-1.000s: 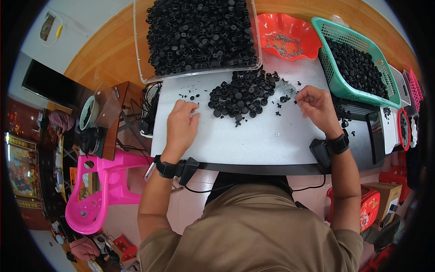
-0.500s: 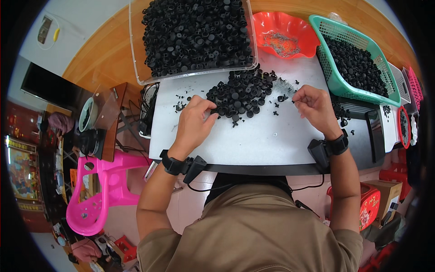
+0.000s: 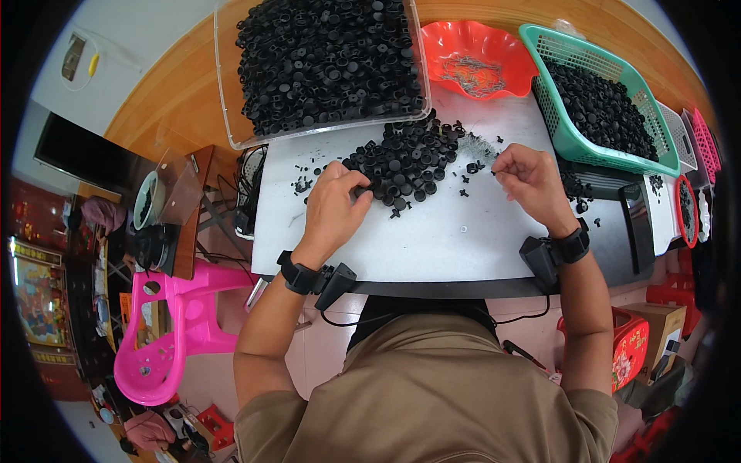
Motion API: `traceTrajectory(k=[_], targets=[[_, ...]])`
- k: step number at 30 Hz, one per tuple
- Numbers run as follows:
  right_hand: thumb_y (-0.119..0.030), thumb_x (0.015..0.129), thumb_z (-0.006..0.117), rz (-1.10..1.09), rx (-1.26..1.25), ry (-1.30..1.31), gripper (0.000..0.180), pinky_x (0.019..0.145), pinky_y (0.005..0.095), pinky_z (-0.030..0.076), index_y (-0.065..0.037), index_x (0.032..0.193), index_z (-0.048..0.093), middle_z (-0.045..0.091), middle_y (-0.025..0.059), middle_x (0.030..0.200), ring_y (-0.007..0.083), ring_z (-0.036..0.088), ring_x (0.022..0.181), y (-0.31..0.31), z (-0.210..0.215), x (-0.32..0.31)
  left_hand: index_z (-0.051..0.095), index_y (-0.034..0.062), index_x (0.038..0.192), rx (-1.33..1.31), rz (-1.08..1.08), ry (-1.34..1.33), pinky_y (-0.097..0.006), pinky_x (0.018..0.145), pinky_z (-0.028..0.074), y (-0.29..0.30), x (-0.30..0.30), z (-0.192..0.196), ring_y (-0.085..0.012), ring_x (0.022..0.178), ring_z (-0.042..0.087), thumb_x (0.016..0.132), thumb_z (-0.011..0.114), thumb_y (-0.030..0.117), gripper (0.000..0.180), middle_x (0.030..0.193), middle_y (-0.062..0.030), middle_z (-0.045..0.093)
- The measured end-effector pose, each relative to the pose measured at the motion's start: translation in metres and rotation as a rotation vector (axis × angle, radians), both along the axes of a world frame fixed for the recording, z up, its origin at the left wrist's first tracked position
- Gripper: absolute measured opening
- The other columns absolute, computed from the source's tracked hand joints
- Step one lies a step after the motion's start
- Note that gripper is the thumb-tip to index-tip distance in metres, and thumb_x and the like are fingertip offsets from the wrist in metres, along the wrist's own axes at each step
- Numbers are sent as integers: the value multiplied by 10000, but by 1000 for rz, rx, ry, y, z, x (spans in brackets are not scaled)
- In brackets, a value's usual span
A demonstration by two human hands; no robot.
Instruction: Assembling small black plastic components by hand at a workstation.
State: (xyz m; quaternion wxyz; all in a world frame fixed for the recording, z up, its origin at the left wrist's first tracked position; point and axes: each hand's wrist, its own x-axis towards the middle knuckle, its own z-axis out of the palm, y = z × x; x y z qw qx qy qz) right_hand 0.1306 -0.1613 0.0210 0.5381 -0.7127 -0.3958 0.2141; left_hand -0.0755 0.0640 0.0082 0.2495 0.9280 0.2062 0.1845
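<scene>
A loose heap of black plastic caps (image 3: 403, 166) lies on the white tabletop (image 3: 401, 251). At its left edge is my left hand (image 3: 333, 202), with thumb and forefinger curled around a black cap at the rim of the heap. My right hand (image 3: 529, 181) hovers right of the heap, fingertips pinched on a small black plastic piece, of which only a dark tip shows. Between the heap and that hand are several small black cross-shaped pieces (image 3: 464, 192) and a little pile of thin metal pins (image 3: 480, 149).
Behind the heap stands a clear bin (image 3: 327, 130) full of black caps. A red wavy-edged bowl (image 3: 519, 71) with metal pins and a green basket (image 3: 549, 108) of black parts stand at the back right. A pink stool (image 3: 179, 339) is on the floor at left.
My left thumb and forefinger have closed in slightly at the heap's edge. My right hand has barely shifted, still pinched. The whole view has moved a little.
</scene>
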Motion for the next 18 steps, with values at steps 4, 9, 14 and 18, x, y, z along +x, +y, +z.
traceTrajectory(k=[4, 9, 14, 18], targets=[[81, 755, 540, -5, -16, 18, 64, 484, 190, 365, 35, 786, 571, 522, -8, 652, 25, 452, 564, 0, 2, -2, 642, -3, 830, 102, 2, -48, -312, 655, 432, -3, 1, 3, -210, 726, 523, 679, 670, 44, 160, 828, -94, 521], [87, 752, 542, 13, 10, 50, 71, 486, 187, 362, 37, 789, 574, 519, -11, 666, 24, 451, 573, -1, 0, -2, 614, -14, 776, 224, 30, -136, -304, 650, 431, -4, 2, 5, -210, 717, 515, 666, 655, 33, 126, 830, -93, 518], [71, 782, 563, 131, 141, 241, 94, 512, 201, 448, 23, 861, 573, 553, 12, 707, 58, 529, 611, -2, 2, -12, 599, -16, 771, -337, 17, -65, -202, 638, 402, -16, 2, 17, -86, 732, 489, 700, 612, -33, 74, 858, -23, 514], [84, 792, 593, 336, 208, 468, 117, 554, 238, 518, 30, 892, 566, 575, 61, 815, 110, 586, 646, 0, 6, -25, 599, -29, 788, -633, -157, -168, -176, 634, 397, -40, 16, 15, -50, 732, 478, 748, 602, -43, 43, 903, -14, 508]])
